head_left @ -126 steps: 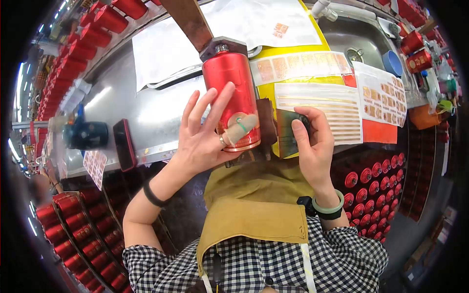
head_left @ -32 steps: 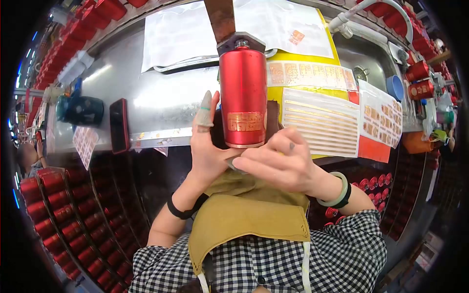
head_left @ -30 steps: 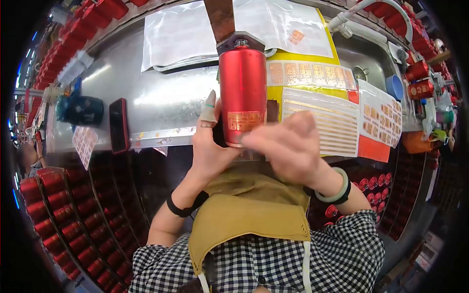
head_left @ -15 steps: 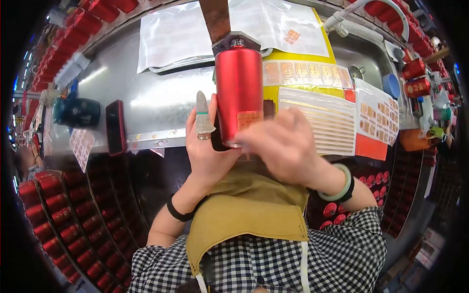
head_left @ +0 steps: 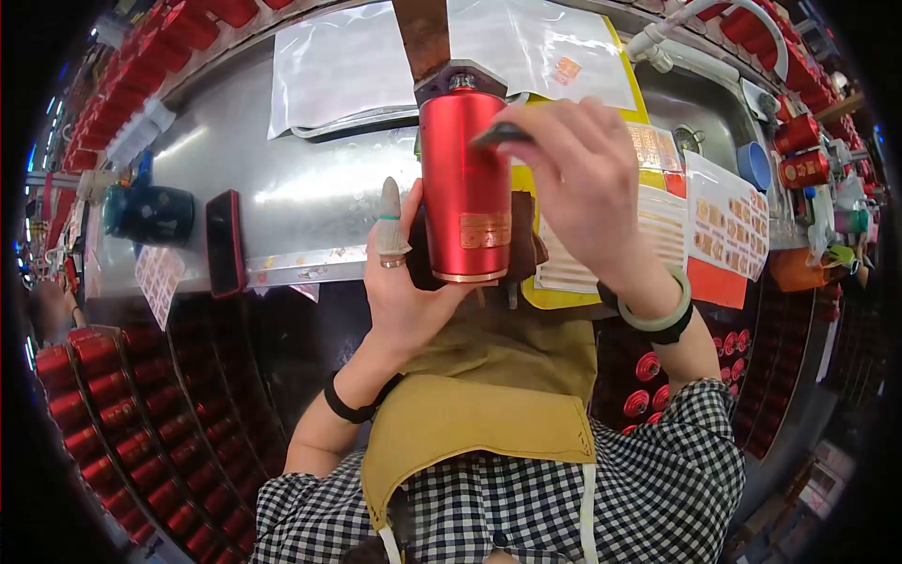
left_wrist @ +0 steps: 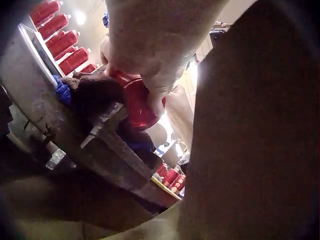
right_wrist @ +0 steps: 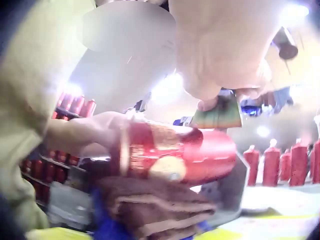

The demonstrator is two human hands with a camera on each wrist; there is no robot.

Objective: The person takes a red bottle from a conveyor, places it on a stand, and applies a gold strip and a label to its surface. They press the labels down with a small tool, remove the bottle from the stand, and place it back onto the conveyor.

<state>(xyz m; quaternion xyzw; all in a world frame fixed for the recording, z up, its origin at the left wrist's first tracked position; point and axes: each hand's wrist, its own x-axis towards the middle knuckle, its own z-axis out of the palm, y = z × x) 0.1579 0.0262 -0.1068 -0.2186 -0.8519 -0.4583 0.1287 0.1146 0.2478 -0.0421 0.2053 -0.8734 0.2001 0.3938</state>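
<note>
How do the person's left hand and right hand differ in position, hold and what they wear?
The left hand holds the red bottle at its base; the right hand pinches a dark flat piece over its upper part.
The left hand wears a pale finger cover; none shows on the right.
The right wrist has a pale green bangle; the left has none.
Both wear a black band.

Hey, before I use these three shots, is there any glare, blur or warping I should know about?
Head view: strong fisheye curve with black corners, white glare on the steel counter. Left wrist view: mostly dark and murky, with burnt-out light patches. Right wrist view: hazy and overexposed in places, the red bottle soft and its label unreadable.
</note>
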